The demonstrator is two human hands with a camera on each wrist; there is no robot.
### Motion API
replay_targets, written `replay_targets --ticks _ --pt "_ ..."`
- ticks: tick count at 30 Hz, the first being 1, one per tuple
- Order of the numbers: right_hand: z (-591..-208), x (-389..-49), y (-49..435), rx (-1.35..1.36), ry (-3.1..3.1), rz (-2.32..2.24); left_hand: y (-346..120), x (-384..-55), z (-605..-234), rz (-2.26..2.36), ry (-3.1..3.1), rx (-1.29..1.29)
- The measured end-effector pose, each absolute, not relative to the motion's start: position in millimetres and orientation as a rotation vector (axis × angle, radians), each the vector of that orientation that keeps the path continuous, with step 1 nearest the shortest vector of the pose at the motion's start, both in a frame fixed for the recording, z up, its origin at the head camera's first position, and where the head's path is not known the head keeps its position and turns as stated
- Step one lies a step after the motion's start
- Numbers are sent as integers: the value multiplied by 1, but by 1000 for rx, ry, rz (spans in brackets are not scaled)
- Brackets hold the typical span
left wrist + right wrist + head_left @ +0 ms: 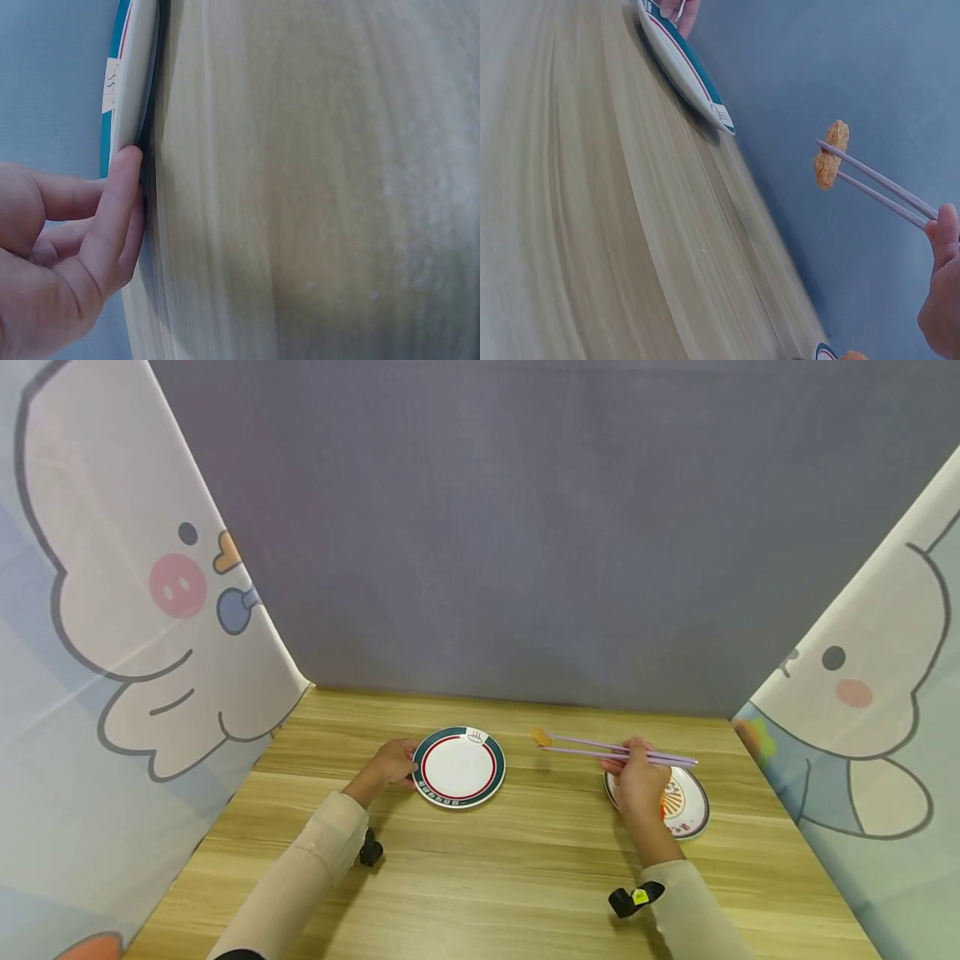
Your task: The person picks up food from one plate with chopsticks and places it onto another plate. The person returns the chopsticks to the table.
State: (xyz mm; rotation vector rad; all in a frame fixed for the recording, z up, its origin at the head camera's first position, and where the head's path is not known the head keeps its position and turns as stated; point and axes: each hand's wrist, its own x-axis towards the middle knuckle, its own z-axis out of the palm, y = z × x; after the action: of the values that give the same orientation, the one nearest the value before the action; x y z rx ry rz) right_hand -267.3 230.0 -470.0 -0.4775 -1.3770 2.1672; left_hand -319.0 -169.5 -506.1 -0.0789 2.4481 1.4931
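Note:
My left hand (395,762) grips the left rim of a white plate (459,768) with a green border and a red ring. In the left wrist view, fingers (112,217) of that hand meet the underside of the plate (135,82). My right hand (637,777) holds a pair of light purple chopsticks (585,752) pointing left. A golden-brown, fried-looking food piece (826,165) is pinched between their tips, up in the air between the two plates. Below the right hand lies a smaller patterned plate (696,810), partly hidden by the hand and wrist.
Orange food (664,795) shows on the right plate beside the wrist. The wooden table (495,877) runs back to a grey panel (480,527). Cartoon-printed sheets (112,635) stand at both sides. A small black camera (624,902) is strapped to the right wrist.

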Motion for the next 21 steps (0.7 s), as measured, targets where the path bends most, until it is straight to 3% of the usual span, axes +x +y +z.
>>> replay_targets --ticks 21 --pt "-463 -255 269 -539 -1159 2216 -171 -322 -510 1513 2436 -67"
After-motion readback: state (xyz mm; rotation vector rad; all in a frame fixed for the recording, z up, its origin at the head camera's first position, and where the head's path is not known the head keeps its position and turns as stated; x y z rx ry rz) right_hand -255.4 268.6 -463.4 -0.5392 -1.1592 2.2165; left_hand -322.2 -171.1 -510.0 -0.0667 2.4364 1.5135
